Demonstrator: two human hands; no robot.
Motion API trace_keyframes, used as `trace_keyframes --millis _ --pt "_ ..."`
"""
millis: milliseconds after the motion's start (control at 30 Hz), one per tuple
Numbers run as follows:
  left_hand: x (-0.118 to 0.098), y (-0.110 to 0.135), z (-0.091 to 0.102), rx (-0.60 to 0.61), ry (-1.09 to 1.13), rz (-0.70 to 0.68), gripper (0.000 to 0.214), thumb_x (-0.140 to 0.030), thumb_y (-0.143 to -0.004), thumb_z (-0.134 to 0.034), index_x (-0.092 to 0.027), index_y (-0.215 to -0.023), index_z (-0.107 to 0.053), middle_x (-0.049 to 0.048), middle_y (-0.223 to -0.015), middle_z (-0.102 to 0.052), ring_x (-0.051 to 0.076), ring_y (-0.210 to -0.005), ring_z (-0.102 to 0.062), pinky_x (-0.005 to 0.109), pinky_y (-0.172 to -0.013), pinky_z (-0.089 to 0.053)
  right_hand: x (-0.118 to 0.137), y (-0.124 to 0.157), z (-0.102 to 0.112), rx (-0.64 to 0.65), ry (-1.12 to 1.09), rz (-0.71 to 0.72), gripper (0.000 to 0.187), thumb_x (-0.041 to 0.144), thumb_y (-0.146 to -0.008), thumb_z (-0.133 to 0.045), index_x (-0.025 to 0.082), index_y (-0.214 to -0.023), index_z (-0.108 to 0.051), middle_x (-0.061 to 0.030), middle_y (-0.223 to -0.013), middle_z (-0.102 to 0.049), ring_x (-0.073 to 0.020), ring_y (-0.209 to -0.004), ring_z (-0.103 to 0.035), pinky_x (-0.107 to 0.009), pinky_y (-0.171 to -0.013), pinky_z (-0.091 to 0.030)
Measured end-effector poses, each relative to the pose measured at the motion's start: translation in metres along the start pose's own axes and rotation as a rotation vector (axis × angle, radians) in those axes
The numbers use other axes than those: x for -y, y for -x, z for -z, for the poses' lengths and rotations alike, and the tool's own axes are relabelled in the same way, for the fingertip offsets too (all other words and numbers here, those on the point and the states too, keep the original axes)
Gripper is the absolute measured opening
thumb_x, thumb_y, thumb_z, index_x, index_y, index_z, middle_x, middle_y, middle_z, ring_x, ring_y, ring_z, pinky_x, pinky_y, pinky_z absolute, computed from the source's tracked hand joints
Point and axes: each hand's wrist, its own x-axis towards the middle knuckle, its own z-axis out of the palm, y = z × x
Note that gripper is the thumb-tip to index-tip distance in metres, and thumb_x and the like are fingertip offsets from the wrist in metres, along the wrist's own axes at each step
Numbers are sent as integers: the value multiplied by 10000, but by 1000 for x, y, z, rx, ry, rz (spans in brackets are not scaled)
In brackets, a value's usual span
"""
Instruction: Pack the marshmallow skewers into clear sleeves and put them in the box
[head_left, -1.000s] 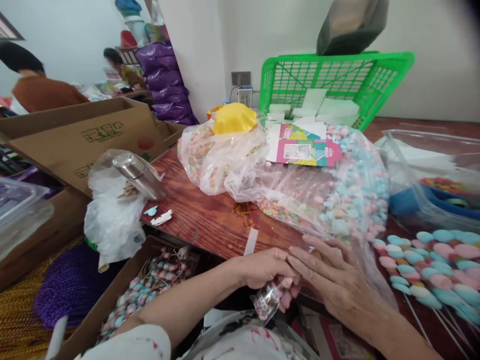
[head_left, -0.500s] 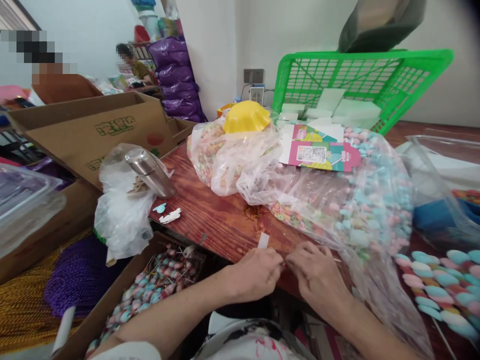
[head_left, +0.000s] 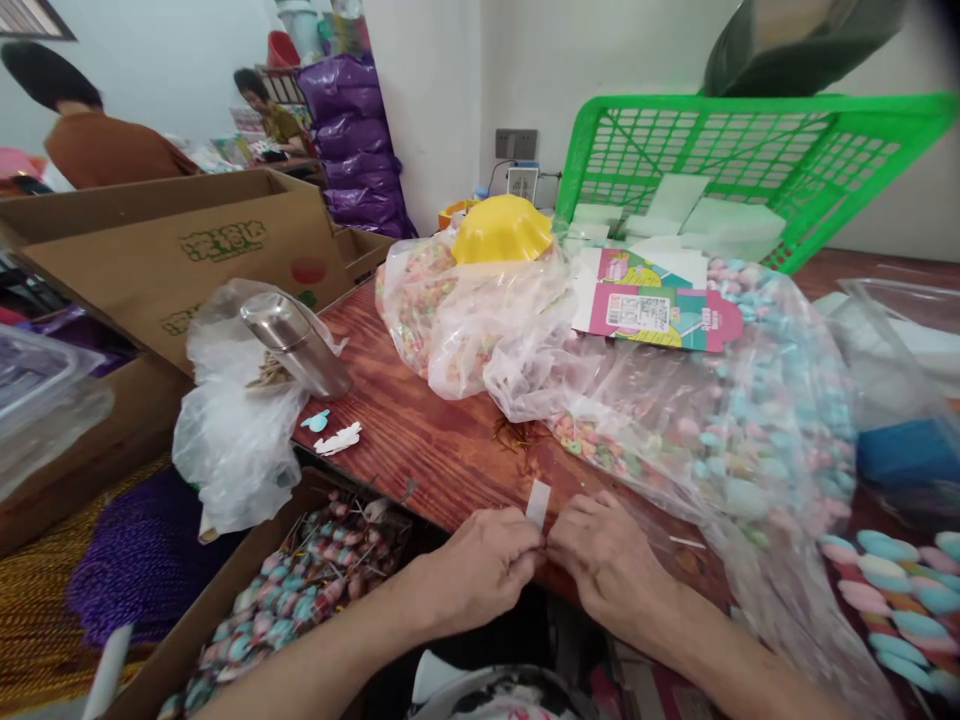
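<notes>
At the near edge of the reddish wooden table (head_left: 442, 465), my left hand (head_left: 491, 560) and my right hand (head_left: 604, 550) meet fingertip to fingertip. Both are closed in a pinch, and whatever lies between the fingers is too small or hidden to make out. Just beyond the fingertips a small white strip (head_left: 538, 503) lies on the wood. A thin white stick (head_left: 687, 542) rests to the right of my right hand. Past the hands, a clear plastic bag (head_left: 645, 400) holds small coloured pieces, with a printed card box (head_left: 652, 310) lying flat on top.
Left stand a steel flask (head_left: 296, 345), paper cut-outs (head_left: 337, 438) and a carton of pink and blue skewered pieces (head_left: 300, 580). A yellow bowl (head_left: 502, 230) and green basket (head_left: 675, 120) are behind. More skewers (head_left: 900, 600) lie right. Two people (head_left: 112, 145) sit beyond a cardboard box (head_left: 225, 250).
My hands have shifted slightly left and remain together. The right hand's fingers are drawn in closer to the left. The view has turned a little.
</notes>
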Motion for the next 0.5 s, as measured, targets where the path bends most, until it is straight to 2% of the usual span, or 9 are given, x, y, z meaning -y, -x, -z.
trace_keyframes --millis 67,133,200,267,367,500 --pt "4 3 1 -105 -151 -52 234 -135 -864 -424 -155 -693 -582 30 -715 -534 123 -667 -477 244 -651 -363 -10 -14 2 104 -125 -72 253 109 -856 -451 201 -681 -609 6 -657 -630 -131 -641 -551 -272 -617 -379" --pt "11 4 5 -183 -120 -23 290 -163 -898 -411 -154 -668 -587 25 -683 -527 117 -648 -475 244 -642 -355 -27 -28 6 121 -184 -81 254 142 -895 -451 208 -721 -624 25 -682 -639 -108 -634 -576 -229 -605 -421" --pt "20 5 11 -278 62 66 306 -227 -905 -450 -151 -654 -608 14 -641 -516 106 -607 -483 235 -610 -359 -48 -42 8 31 -121 -79 231 153 -902 -446 206 -800 -646 3 -775 -664 -124 -719 -607 -242 -672 -462" --pt "27 6 16 -366 366 211 266 -292 -869 -526 -147 -670 -627 -3 -591 -503 91 -527 -485 217 -529 -352 -67 -52 5 -20 -35 -84 232 124 -884 -445 198 -874 -665 -44 -888 -673 -167 -837 -612 -298 -756 -468" --pt "33 5 20 -462 804 389 237 -356 -777 -637 -134 -694 -638 -7 -563 -542 80 -436 -491 195 -438 -346 -82 -64 -5 13 54 -67 295 54 -841 -437 196 -922 -683 -86 -968 -658 -194 -850 -596 -323 -734 -452" --pt "32 3 20 -502 1047 423 247 -351 -686 -729 -116 -700 -653 21 -612 -620 79 -409 -517 192 -405 -382 -85 -74 -17 68 107 -36 289 31 -825 -441 193 -843 -680 -87 -970 -638 -174 -787 -574 -285 -654 -421"
